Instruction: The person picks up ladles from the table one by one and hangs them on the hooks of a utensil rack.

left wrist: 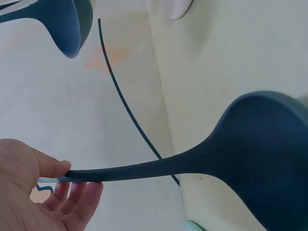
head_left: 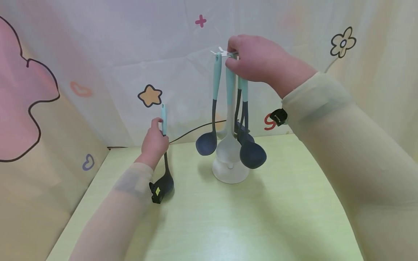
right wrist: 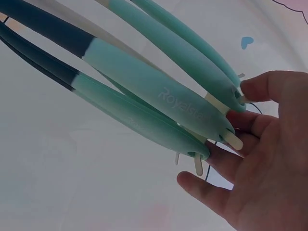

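At the left, my left hand (head_left: pixel 156 143) holds a dark blue ladle (left wrist: pixel 269 154) by its dark shaft, thumb on one side and fingers on the other. Its mint handle points up and its bowl hangs low, close to the table; contact cannot be told. My right hand (head_left: pixel 256 59) is at the top of a white utensil stand (head_left: pixel 230 175). Its thumb and fingers pinch the mint handle end of a white ladle (head_left: pixel 228 146) at a hook. Beside it hang a dark blue ladle (head_left: pixel 206 144), a larger dark blue ladle (head_left: pixel 253 155) and partly hidden dark utensils.
The light wooden table (head_left: pixel 209 224) meets a pale patterned cloth (head_left: pixel 130 43) at the back and sides. A mint tip (left wrist: pixel 193 225) shows at the bottom edge of the left wrist view; what it belongs to is hidden. White hooks (right wrist: pixel 198 164) stick out through handle holes.
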`<state>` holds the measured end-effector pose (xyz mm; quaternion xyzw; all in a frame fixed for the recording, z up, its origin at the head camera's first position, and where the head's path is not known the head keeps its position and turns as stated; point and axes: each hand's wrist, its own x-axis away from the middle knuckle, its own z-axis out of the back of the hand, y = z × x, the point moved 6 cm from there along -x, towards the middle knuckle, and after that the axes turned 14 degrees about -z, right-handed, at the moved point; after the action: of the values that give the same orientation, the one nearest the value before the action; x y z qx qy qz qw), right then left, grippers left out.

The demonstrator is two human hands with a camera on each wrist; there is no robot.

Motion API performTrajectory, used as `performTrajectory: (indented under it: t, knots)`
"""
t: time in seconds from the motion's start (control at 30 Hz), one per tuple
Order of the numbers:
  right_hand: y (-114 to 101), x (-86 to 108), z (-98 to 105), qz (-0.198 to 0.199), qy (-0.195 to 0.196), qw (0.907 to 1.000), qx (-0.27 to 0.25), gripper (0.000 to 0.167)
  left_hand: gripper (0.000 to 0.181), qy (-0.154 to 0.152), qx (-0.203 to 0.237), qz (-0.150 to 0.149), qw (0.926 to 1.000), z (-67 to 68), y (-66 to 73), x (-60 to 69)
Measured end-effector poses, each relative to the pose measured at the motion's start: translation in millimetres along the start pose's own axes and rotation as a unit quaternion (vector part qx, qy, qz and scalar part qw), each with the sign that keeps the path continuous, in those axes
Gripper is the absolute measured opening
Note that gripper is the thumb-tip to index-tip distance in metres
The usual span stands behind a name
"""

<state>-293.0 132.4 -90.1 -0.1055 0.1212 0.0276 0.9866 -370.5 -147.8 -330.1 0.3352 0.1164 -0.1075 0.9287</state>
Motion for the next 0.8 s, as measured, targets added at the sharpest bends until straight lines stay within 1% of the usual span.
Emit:
performTrajectory:
  t: [0.1, 0.23, 0.5, 0.67, 0.8]
  knots:
    - [0.9, 0.1, -0.9, -0.008, -0.012, 0.9999, -0.009, 0.042, 0.061, 0.007, 0.011, -0.005, 0.9999, 1.4, 3.4, -0.6]
    - [1.5, -0.2, -3.0, -0.018, -0.013, 0.9997, -0.01, 0.047, 0.06, 0.011, 0.025, -0.013, 0.9995, 0.2, 9.7, -1.0]
    - [-1.2, -0.5, -0.8, -0.026, 0.003, 0.9997, -0.004, 0.043, 0.06, 0.025, 0.048, -0.033, 0.998, -2.1, 27.1, 1.0]
    - [-2.5, 0.4, 1.7, -0.038, 0.006, 0.9993, 0.006, 0.043, 0.059, 0.037, 0.064, -0.04, 0.9965, -3.3, 35.2, 2.7]
    - [-2.4, 0.8, 2.8, -0.039, 0.012, 0.9991, 0.013, 0.042, 0.058, 0.041, 0.07, -0.046, 0.9956, -4.8, 41.9, 4.4]
